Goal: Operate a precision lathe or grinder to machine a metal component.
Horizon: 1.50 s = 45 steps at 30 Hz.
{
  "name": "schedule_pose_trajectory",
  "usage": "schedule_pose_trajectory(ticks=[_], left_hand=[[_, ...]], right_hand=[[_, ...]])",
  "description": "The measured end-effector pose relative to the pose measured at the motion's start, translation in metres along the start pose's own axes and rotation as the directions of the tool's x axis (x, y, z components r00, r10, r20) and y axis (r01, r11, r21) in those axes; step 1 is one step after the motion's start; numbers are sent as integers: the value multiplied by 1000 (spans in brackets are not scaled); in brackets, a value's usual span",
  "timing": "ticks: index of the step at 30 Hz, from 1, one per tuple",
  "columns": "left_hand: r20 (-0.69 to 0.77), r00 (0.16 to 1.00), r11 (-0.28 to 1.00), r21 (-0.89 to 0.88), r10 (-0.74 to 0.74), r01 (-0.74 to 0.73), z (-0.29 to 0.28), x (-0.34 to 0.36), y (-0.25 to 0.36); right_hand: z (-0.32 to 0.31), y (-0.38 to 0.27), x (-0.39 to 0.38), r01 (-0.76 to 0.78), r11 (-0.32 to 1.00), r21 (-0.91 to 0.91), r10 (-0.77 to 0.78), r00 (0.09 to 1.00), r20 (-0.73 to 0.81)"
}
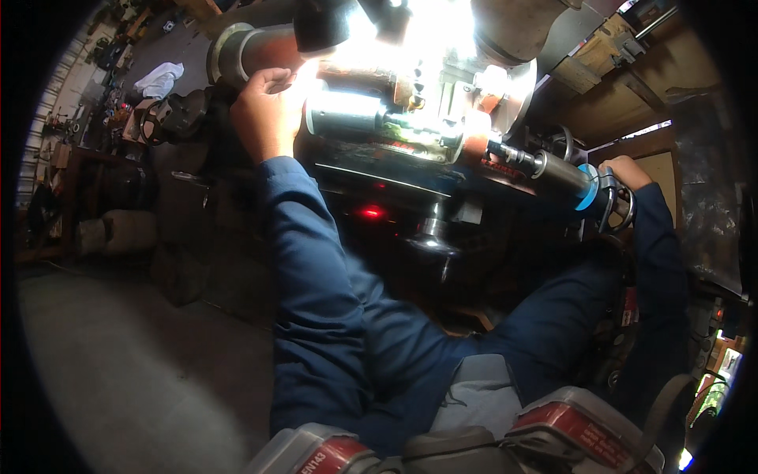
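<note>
The left hand point(264, 110) is resting open on the lathe's steel cylinder point(347, 114) while the right hand point(628, 178) is gripping the handwheel point(620, 207), which wants slow, even turning

Workshop interior: grey concrete floor point(126, 371) lying bare at lower left; cluttered workbench point(87, 150) standing along the left wall; white rag point(160, 79) resting nearby; wooden boards point(624, 95) leaning upper right; strong lamp glare point(426, 24) flooding the top centre.
</note>
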<state>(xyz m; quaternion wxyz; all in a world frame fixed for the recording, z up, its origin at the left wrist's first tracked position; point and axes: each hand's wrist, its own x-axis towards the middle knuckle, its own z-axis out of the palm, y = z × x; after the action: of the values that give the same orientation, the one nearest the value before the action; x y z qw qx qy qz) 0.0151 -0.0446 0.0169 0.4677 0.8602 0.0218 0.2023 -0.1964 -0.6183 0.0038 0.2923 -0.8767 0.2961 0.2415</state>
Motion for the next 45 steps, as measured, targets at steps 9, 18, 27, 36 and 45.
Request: schedule_pose_trajectory(ticks=[9,18,27,36,45], left_hand=[[129,990,990,118,57,-72,-6,-2,3],[452,729,842,-106,514,-528,-3,47,-58],[555,720,864,6,416,-504,5,78,-98],[469,736,829,15,488,-559,-3,83,-131],[320,853,909,-92,413,-406,-18,64,-125]], right_hand=[[52,-29,-92,115,969,-218,-229,747,-624],[126,-37,-114,205,969,-138,-190,259,-947],[175,38,-190,320,895,-312,-410,312,-857],[175,258,-222,-257,933,251,350,491,-798],[150,304,-136,-538,820,-194,266,659,-704]])
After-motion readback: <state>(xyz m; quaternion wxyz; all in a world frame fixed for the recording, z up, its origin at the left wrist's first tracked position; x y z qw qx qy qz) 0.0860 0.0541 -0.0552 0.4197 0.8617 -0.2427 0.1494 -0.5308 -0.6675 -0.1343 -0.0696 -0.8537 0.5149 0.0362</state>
